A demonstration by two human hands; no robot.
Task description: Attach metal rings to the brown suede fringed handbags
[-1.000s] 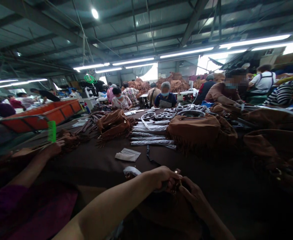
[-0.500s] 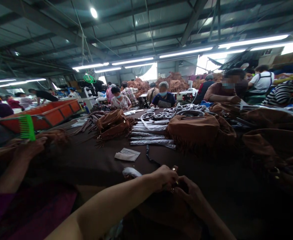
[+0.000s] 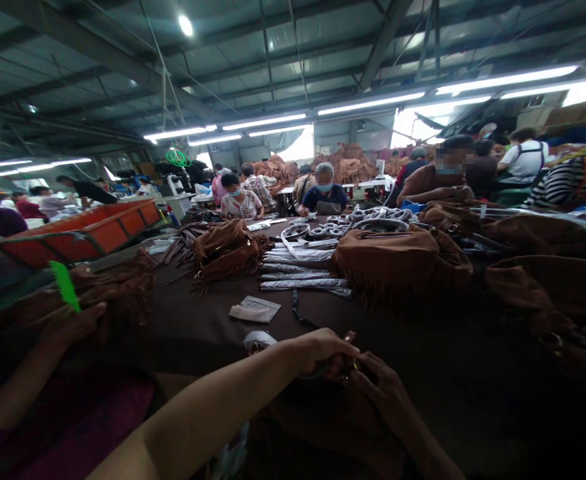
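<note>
A bag-making factory floor. Overhead, a steel-truss roof [image 3: 293, 47] with long fluorescent tubes [image 3: 373, 105]. At 12 o'clock, rows of seated workers [image 3: 323, 193] at long tables [image 3: 197, 327]. Brown fringed suede bags [image 3: 387, 260] heaped at 1 and 2 o'clock, wrapped straps [image 3: 297, 273] between, an orange bin [image 3: 83, 233] at 10 o'clock.

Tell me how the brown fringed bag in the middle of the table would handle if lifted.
The brown fringed bag looks like soft suede, so it would probably sag. Its fringe hangs loose and would likely swing. It sits slumped, so rolling seems unlikely.
</note>
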